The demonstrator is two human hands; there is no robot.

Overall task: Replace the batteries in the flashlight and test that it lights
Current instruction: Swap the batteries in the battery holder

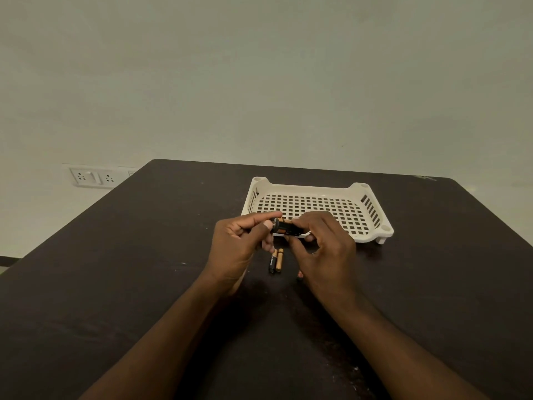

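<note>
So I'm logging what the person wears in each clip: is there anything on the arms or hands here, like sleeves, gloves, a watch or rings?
Both forearms are bare as far as the frame shows: no sleeves, gloves, watch or bracelet in view. The left hand shows no jewellery. The right hand may carry a small pale ring on one finger, but it is too small to be sure.

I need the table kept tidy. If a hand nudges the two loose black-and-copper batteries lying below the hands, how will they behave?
The two small black-and-copper cylindrical batteries would probably roll sideways: they are round and lie flat on the smooth dark table. They look rigid and light, so a slight push likely moves them.
</note>
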